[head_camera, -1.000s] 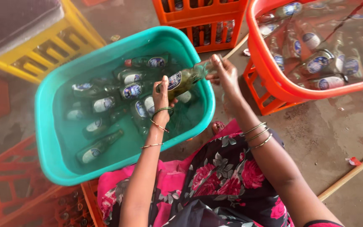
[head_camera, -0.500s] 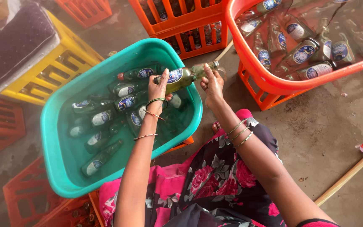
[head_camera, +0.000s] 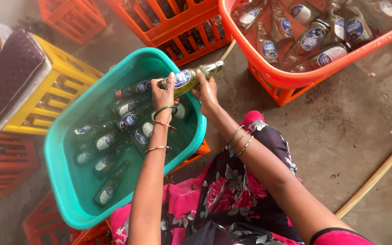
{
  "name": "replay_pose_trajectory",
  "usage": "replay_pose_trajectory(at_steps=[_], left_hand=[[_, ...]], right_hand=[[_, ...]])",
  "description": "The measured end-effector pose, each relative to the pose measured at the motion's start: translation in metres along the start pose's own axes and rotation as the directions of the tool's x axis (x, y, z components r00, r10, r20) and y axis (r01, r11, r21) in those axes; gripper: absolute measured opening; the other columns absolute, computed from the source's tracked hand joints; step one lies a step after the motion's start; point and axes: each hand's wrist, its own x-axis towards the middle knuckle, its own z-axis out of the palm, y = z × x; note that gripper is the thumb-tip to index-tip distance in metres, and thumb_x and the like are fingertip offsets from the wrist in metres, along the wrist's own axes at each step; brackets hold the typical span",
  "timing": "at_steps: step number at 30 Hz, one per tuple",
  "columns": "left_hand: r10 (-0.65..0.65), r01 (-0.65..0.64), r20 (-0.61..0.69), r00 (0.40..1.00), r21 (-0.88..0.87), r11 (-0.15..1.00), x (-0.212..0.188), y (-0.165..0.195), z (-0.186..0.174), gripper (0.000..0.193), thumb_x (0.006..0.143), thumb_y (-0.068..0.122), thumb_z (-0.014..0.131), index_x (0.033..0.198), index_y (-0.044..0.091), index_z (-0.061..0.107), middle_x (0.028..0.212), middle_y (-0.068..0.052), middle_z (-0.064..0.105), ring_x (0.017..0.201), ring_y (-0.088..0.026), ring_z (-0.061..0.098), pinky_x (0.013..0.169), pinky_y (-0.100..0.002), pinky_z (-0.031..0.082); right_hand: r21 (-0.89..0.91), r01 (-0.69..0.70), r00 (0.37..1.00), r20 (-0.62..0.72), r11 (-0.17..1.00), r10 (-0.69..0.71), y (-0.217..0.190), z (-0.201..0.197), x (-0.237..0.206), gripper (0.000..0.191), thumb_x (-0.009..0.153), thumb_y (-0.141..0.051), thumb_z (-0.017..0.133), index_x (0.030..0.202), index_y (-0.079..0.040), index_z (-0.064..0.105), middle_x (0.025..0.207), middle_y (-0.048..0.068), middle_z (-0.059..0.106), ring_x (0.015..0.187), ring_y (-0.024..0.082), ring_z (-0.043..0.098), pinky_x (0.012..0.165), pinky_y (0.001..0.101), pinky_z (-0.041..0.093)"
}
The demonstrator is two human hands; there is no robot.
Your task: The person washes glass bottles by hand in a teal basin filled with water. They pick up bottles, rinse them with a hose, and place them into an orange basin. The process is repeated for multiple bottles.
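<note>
A green glass bottle is held level over the far rim of a teal tub, just above the water; its body is gripped by the left hand, fingers closed around the label, while its neck end at 2 o'clock is clasped by the right hand, also closed; more bottles are seen lying submerged in the tub; an orange basin of bottles sits at 1 o'clock; a yellow crate stands at 10 o'clock.
</note>
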Motion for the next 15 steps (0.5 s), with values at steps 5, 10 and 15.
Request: replay_pose_trajectory(at_steps=[5,10,15], left_hand=[[0.075,-0.072,-0.007,0.997,0.167,0.983,0.0022,0.0015,0.0017,0.059,0.086,0.06,0.071,0.106,0.01,0.048,0.089,-0.011,0.068,0.059,-0.019,0.069,0.044,-0.03,0.056],[0.354,-0.324,-0.022,0.935,0.349,0.879,0.0046,-0.0053,0.0041,0.061,0.089,0.066,0.073,0.106,0.011,0.052,0.099,-0.012,0.073,0.086,-0.031,0.075,0.073,-0.044,0.059],[0.274,-0.241,-0.006,0.962,0.461,0.854,0.0046,-0.0048,0.0046,0.069,0.08,0.073,0.071,0.107,0.012,0.051,0.1,-0.012,0.072,0.093,-0.035,0.073,0.077,-0.048,0.057]], right_hand=[[0.039,-0.041,0.999,-0.016,0.998,0.042,0.0049,0.0026,0.0036,0.054,0.09,-0.05,0.064,0.128,-0.014,0.051,0.121,0.004,0.061,0.108,0.018,0.062,0.093,0.0392,0.052],[0.09,-0.043,0.999,-0.013,0.995,0.045,0.0038,0.0045,0.0063,0.056,0.09,-0.048,0.062,0.13,-0.012,0.047,0.123,0.008,0.06,0.111,0.023,0.063,0.095,0.0456,0.054],[0.088,-0.057,0.997,-0.05,0.994,0.062,0.0015,0.0076,0.0071,0.054,0.092,-0.046,0.059,0.131,-0.012,0.046,0.126,0.009,0.059,0.115,0.022,0.062,0.096,0.0476,0.055]])
